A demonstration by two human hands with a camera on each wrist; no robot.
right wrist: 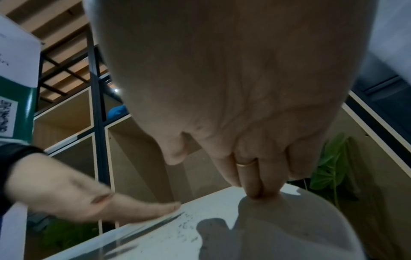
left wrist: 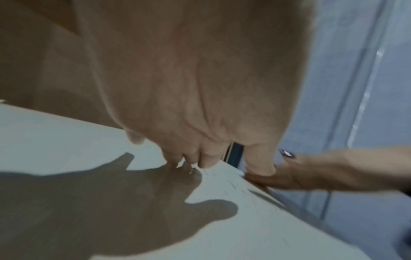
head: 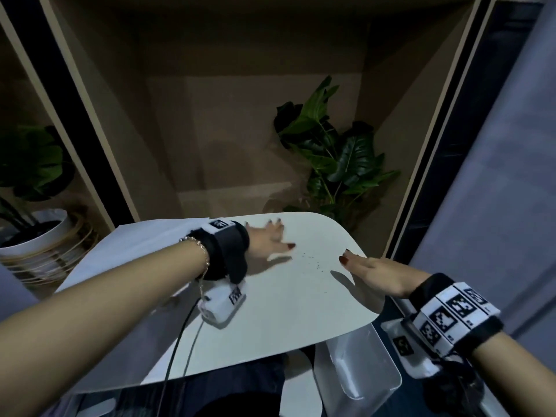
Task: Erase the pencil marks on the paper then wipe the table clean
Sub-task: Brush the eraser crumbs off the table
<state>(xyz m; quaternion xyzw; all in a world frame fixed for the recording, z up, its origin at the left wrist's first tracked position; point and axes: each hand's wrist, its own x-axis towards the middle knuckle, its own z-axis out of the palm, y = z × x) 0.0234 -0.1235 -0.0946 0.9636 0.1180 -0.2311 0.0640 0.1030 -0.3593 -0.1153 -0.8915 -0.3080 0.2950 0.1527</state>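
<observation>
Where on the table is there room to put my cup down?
The near middle of the table looks bare, bordered by the left hand, right hand and near edge. Between the hands it is crowded with eraser crumbs.

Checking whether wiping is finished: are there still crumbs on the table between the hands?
Yes, small dark crumbs lie scattered on the white table between the left hand and the right hand.

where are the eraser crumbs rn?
Head view: the eraser crumbs lie scattered on the white table, right of centre, between the left hand and the right hand, nearer the right-hand edge.
</observation>
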